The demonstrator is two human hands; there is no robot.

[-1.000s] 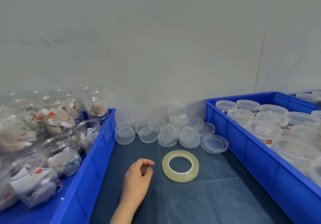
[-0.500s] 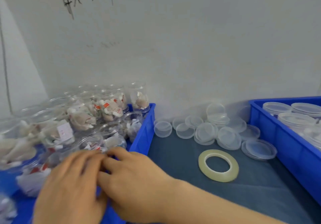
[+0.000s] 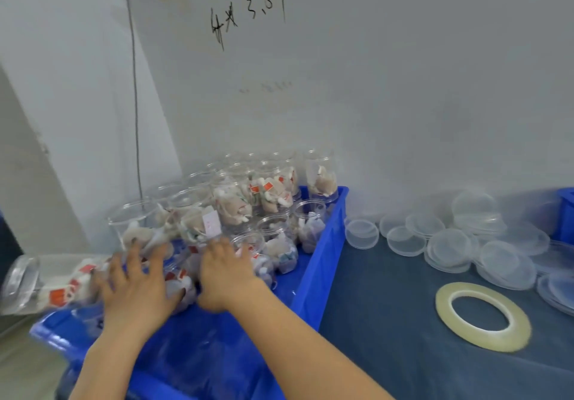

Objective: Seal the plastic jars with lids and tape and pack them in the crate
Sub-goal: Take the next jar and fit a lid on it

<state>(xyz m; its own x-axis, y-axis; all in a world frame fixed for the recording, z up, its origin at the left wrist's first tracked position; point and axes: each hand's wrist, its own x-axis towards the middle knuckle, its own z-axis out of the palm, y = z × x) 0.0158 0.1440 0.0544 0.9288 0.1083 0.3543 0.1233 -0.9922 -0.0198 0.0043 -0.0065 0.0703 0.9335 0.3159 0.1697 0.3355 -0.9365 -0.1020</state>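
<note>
Jar-fetching step: left hand point(image 3: 136, 284), fingers spread, and right hand point(image 3: 228, 270), grip too blurred to tell, rest on unlidded clear plastic jars point(image 3: 236, 205) in the blue plastic crate point(image 3: 323, 244) at nine o'clock; next, probably, lifting one out upright.

Black marker handwriting point(image 3: 251, 11) stood high on the wall point(image 3: 403, 104): two scrawled chars on the left, not legible, then "3,84" w/ a comma and a long downstroke on the last digit. It all slanted up to the right. Lower on the same wall ran a faint grey line of marks point(image 3: 267, 86), too pale to read. Inside the jars point(image 3: 321, 179), paper tags point(image 3: 268, 186) w/ red squares carried print too small & blurred to make out. One white tag point(image 3: 211, 222) among the front jars showed pinkish print in a few rows, also unreadable.
</note>
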